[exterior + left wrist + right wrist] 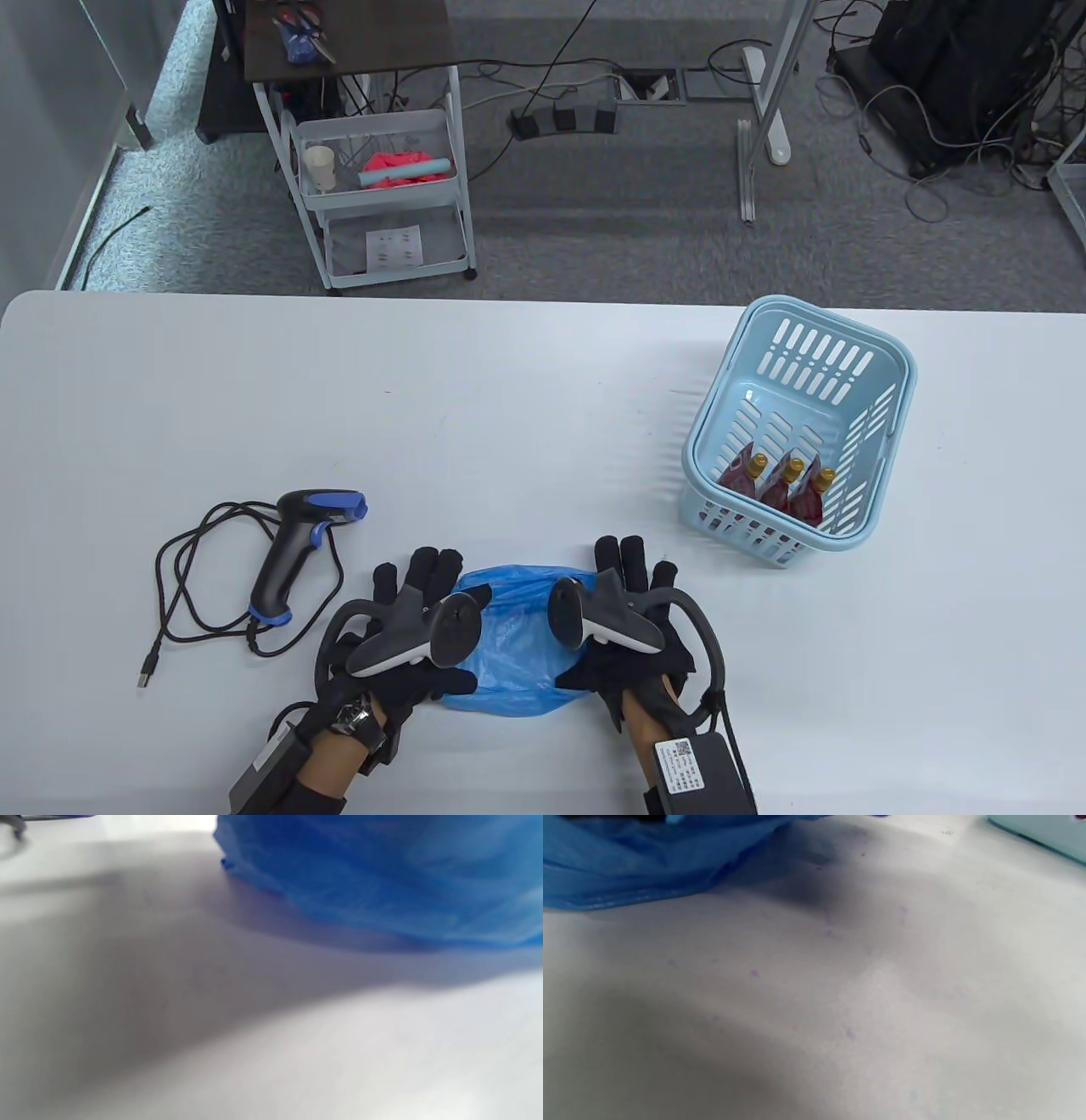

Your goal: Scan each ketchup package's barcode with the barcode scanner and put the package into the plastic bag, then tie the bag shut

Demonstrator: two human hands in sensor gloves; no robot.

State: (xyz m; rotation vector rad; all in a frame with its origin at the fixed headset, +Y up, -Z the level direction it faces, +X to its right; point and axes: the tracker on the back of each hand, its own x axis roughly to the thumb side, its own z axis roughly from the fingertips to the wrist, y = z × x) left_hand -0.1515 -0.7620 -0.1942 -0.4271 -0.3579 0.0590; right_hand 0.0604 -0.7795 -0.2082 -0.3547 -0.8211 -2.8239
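A flat blue plastic bag [517, 645] lies on the white table [509, 399] near the front edge. My left hand [422, 586] rests on its left side and my right hand [632, 577] on its right side, both with fingers straight and thumbs pointing inward over the plastic. The black and blue barcode scanner [297, 543] lies to the left of my left hand, untouched. Three red ketchup packages [780, 488] with gold caps stand in the light blue basket [797, 340] at the right. The wrist views show only the bag [382, 878] [636, 861] and tabletop.
The scanner's black cable [187, 577] loops on the table at the left, its plug near the front. A corner of the basket [1043, 832] shows in the right wrist view. Beyond the table's far edge stands a white cart [382, 170].
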